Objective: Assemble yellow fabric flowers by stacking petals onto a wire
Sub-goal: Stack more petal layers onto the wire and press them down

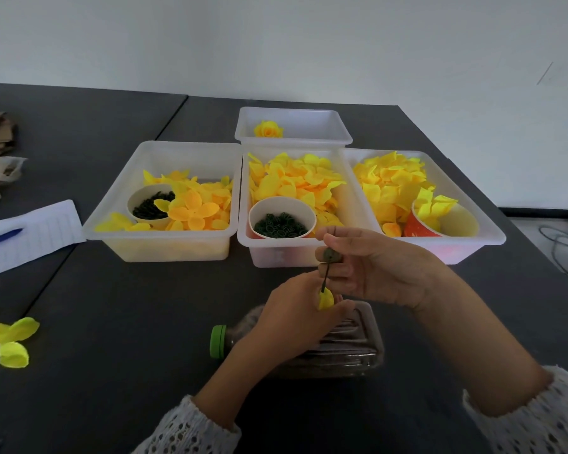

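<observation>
head view, looking down at a dark table (pixel 112 306): the left hand (pixel 295 316) comes up from the lower middle, wrist bent, fingers curled round a small yellow bud (pixel 326 300) that it pinches at the fingertips. a thin dark wire (pixel 325 279) rises from that bud toward the right hand (pixel 374 267), which reaches in from the right with its palm turned to the left; its thumb and forefinger pinch a small dark green piece (pixel 329 255) at the top of the wire, the other fingers loosely folded below. both hands sit just in front of the middle bin (pixel 253 247), above a clear bottle (pixel 351 348) with a green cap (pixel 217 341) lying on its side.

four white plastic bins stand on the table: three in a row, each holding loose yellow petals (pixel 295 181), and one behind them (pixel 294 139) with one finished yellow flower (pixel 269 129). three paper cups are in the row, one per bin; the left cup (pixel 151 204) and the middle cup (pixel 281 217) hold dark green bits. loose petals (pixel 10 339) lie at the table's left edge, near a sheet of paper (pixel 30 237) with one blue pen (pixel 0 238).
</observation>
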{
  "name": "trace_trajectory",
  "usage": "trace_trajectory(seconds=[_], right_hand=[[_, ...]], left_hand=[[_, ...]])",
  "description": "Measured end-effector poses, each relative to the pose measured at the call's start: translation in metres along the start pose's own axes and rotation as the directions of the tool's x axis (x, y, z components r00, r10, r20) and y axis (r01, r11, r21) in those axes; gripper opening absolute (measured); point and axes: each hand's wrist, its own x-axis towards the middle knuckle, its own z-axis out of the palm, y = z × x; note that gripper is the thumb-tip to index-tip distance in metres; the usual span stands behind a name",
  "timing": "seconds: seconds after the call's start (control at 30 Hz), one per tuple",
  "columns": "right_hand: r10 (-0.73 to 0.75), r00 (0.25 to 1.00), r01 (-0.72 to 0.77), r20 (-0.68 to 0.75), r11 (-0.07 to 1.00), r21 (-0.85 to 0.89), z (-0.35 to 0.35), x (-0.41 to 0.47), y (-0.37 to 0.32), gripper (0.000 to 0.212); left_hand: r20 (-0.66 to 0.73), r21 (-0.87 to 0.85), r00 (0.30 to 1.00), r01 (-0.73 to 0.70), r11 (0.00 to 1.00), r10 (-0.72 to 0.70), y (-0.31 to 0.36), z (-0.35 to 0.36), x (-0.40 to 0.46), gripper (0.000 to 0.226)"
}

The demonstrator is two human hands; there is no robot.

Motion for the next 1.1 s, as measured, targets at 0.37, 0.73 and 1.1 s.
trace_trajectory(seconds=[0.37,0.73,1.1], right_hand=[[0.022,1.0,-0.021,-0.012,0.997,0.069,-0.002,-0.001,0.008,0.012],[-0.445,0.874,0.235,-0.196,0.739,-0.631,-0.013,-0.01,0.014,0.02],[-0.544,0.838,0.216,0.033,0.277,-0.936,-0.003,-0.01,0.035,0.017]], left_hand=[[-0.026,0.015,1.0,-0.011,1.0,0.011,-0.008,0.004,0.0,0.02],[-0.012,0.016,1.0,0.027,1.0,-0.027,-0.007,0.002,0.001,0.04],[0.003,0.088,1.0,-0.013,0.996,0.013,-0.005,0.004,0.005,0.036]])
